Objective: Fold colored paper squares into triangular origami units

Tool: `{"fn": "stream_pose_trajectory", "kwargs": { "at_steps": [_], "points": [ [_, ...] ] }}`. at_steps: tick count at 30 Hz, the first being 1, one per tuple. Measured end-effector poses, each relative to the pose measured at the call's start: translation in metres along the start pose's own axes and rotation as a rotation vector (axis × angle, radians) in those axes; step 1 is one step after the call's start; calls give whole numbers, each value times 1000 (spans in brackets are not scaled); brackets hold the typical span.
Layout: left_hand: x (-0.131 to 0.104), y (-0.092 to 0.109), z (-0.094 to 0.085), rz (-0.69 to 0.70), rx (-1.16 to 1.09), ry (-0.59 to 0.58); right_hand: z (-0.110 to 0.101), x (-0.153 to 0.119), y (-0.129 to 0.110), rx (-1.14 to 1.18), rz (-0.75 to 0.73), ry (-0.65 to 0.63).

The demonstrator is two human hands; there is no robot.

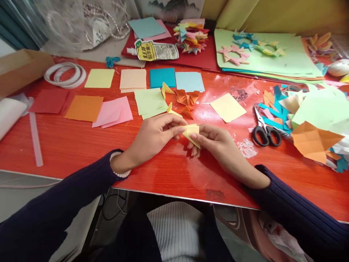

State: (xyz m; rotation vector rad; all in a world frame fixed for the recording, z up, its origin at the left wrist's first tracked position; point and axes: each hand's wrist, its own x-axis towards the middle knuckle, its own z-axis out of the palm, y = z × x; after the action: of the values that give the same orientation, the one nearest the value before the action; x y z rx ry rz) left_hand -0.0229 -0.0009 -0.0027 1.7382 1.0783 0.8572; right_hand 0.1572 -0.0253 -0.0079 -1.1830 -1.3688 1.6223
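Between my two hands, just above the red table, is a small folded piece of pale yellow paper (192,133). My left hand (155,136) pinches its upper left corner between thumb and fingers. On the other side my right hand (215,142) grips it, thumb on the front face and fingers partly hidden behind. Just beyond my left fingers lie folded yellow paper pieces (167,89), beside several folded orange pieces (187,97). A flat pale yellow square (228,107) rests to the right of them. Light green squares (150,102) sit behind my left hand.
Stacks of coloured squares, such as pink (114,112) and orange (84,108), lie at left. Black-handled scissors (265,131) and paper scraps (313,142) are at right. A glue pouch (156,50), white tape rolls (65,75) and finished paper rings (234,55) stand farther back.
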Motion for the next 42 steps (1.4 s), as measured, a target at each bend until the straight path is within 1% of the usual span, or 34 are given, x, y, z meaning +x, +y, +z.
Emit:
{"fn": "stream_pose_trajectory", "kwargs": {
  "at_steps": [2, 4, 8, 12, 16, 18, 22, 24, 29, 32, 34, 39, 42],
  "points": [
    [0, 0, 0, -26, -40, 4, -1, 1, 1, 21, -13, 2],
    [1, 1, 0, -45, -42, -20, -3, 1, 3, 19, -39, 10],
    [0, 0, 0, -83, -77, -66, -5, 1, 5, -30, -93, 100],
    [-1, 1, 0, -113, -131, -85, -5, 0, 7, -62, -198, 174],
    [0, 3, 0, -160, -190, -114, -4, -2, 7, -182, -280, 247],
    [0, 4, 0, -203, -244, -136, -5, -2, 7, -221, -311, 261],
    [1, 3, 1, -300, -354, -150, -7, -2, 5, -173, -310, 230],
    [1, 2, 1, -318, -397, -154, -9, -2, 4, -160, -294, 197],
    [2, -2, -1, -316, -462, -146, -14, 0, 4, -160, -278, 126],
    [2, -3, -2, -312, -466, -137, -15, 0, 5, -52, -190, 83],
    [2, -3, -2, -307, -465, -138, -16, -1, 5, -24, -141, 64],
    [3, -3, -1, -295, -439, -178, -16, -2, 3, -56, -148, 80],
    [3, -3, 0, -292, -416, -178, -15, -2, 3, -33, -138, 73]
  ]
}}
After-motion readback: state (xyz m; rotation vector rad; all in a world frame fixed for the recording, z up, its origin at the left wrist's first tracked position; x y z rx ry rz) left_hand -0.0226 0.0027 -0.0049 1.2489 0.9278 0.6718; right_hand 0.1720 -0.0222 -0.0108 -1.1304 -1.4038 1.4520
